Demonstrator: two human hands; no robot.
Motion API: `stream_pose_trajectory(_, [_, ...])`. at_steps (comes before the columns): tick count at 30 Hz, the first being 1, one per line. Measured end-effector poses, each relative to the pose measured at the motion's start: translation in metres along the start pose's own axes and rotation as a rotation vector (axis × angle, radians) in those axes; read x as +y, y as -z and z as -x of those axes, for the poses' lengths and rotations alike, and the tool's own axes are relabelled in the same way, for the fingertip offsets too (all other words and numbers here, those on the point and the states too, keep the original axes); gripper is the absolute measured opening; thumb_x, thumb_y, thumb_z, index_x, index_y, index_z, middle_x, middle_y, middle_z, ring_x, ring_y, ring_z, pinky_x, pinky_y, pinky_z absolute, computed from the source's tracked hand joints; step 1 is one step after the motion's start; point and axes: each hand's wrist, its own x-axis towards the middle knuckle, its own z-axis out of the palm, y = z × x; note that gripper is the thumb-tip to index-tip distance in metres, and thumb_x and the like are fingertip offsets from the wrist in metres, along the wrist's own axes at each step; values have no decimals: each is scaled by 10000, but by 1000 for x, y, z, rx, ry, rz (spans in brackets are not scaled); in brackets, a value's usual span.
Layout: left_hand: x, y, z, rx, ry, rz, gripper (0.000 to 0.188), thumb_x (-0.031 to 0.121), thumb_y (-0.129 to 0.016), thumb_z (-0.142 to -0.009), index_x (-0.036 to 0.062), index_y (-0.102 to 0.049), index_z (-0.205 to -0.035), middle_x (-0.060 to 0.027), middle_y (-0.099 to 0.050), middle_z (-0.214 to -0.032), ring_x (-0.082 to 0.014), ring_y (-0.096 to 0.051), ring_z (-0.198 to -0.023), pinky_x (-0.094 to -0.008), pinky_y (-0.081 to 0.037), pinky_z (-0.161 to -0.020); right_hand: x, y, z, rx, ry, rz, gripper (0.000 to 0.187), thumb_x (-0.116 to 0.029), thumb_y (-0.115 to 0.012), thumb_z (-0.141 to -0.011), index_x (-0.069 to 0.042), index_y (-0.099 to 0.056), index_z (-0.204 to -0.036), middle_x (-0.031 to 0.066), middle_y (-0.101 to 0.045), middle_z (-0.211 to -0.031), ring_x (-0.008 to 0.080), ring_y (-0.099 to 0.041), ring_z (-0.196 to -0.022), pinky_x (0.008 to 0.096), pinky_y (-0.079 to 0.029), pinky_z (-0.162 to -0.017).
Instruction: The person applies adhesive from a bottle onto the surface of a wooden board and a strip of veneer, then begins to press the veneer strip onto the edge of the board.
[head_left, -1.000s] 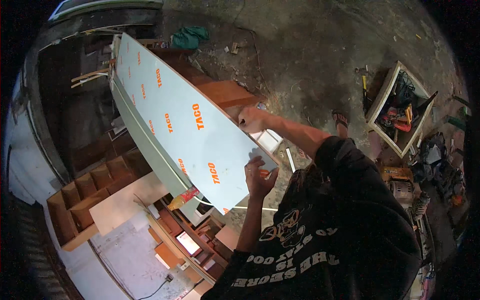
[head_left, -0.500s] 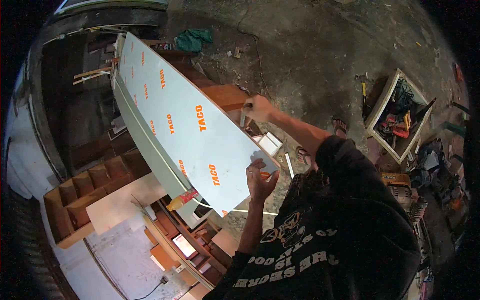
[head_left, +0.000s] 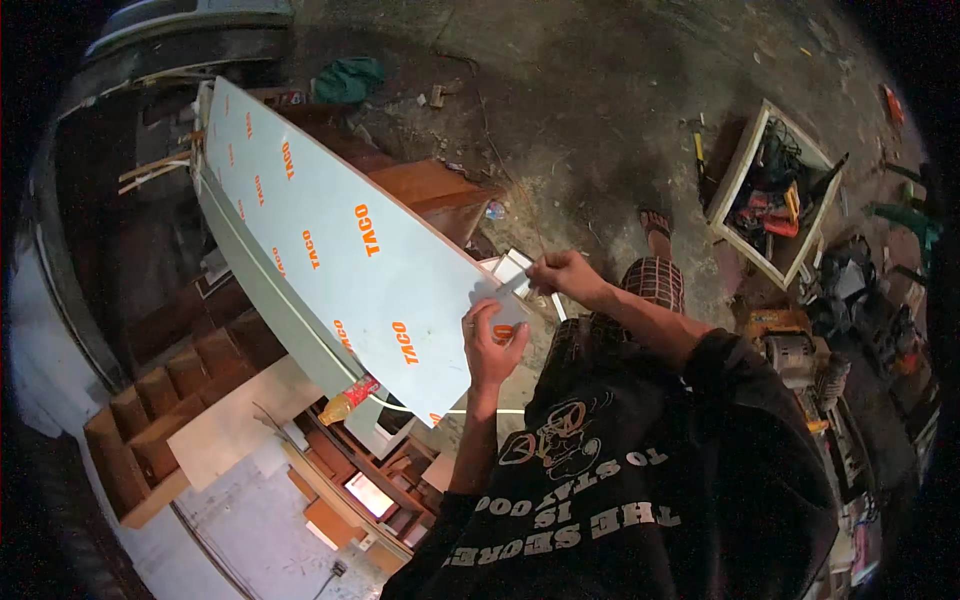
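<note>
**Thin grey flat strip (head_left: 515, 285) pinched at the near end of a long pale-blue panel with orange lettering (head_left: 345, 260)**

The panel slants away to the front left of the person, its near end under both hands. The right hand (head_left: 568, 274) grips the strip between thumb and bent fingers, its forearm crossing bare from the right. The left hand (head_left: 488, 347) is unclenched, wrist upright, fingers curved toward the panel and thumb spread; I can't tell whether its fingertips press the surface. By the panel's left edge is a clear bottle with a red label (head_left: 343, 405), amber contents inside. Farther left I see a brown wooden shelf unit divided into compartments (head_left: 150, 440). On the floor to the right, a pale-rimmed wooden box (head_left: 745, 250) holds red and orange tools (head_left: 768, 218) and dark cords.
</note>
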Motion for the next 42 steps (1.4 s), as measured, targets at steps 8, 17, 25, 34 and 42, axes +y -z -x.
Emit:
stream_pose_trajectory(8, [-28,8,-3,-20,-111,-18,405,156,-725,-780,11,-564,-1122,-180,-591,-1165,-364,-554,-1089,-457,-444,-956,13,8,66,-67,97,359,181,-155,-626,-909,13,-691,-893,50,-651,-720,77,-580,-668,260,-461,-582])
stream_pose_trajectory(17, [-50,13,-1,-57,-270,30,397,155,-714,-787,9,-562,-1122,-175,-598,-1149,-362,-553,-1084,-459,-434,-965,52,-34,81,341,281,200,208,-195,-671,-882,12,-670,-854,64,-667,-742,130,-600,-686,328,-489,-631])
stream_pose_trajectory(25, [-67,24,14,-118,-315,51,368,132,-711,-792,10,-563,-1105,-184,-585,-1176,-355,-541,-1119,-459,-418,-995,75,-56,84,379,332,205,262,-243,-660,-910,6,-658,-829,59,-631,-696,119,-567,-651,337,-459,-595])
stream_pose_trajectory(34, [-83,35,37,-125,-319,72,376,117,-712,-780,1,-567,-1107,-191,-587,-1177,-360,-540,-1131,-464,-415,-1004,91,-68,80,530,458,287,277,-225,-655,-891,17,-606,-766,57,-564,-633,120,-484,-610,333,-406,-559])
stream_pose_trajectory(42, [-106,39,64,-109,-284,115,391,116,-708,-782,-5,-562,-1125,-192,-579,-1186,-356,-541,-1133,-454,-425,-998,91,-81,76,622,543,120,279,-214,-663,-895,25,-596,-766,35,-554,-633,100,-476,-620,317,-408,-566])
